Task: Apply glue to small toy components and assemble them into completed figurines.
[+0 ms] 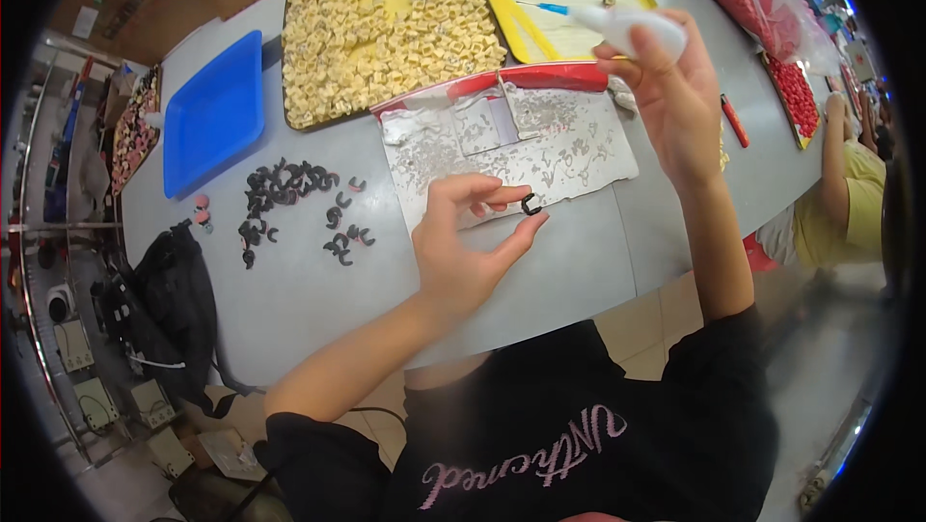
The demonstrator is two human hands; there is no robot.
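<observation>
Between the thumb and a fingertip of my left hand (458, 247) is a small black C-shaped piece (531, 204), held over the near edge of a stained white board (588, 151). My right hand (670, 97) is raised farther right, closed around a white squeeze bottle (641, 32). The bottle lies tilted in the grip, and its blue needle tip (552, 9) points left over a yellow tray. Nearest to my left forearm, a loose heap of black curved pieces (280, 184) lies on the grey table (318, 315), some with pink bits.
A tray of small cream cube-like pieces (386, 30) stands at the back, beside the yellow tray (531, 40). A blue tray (217, 112) is at left, above a black bag (174, 300). A red pen-like tool (734, 122) lies at right. Another person's arm (837, 151) shows far right.
</observation>
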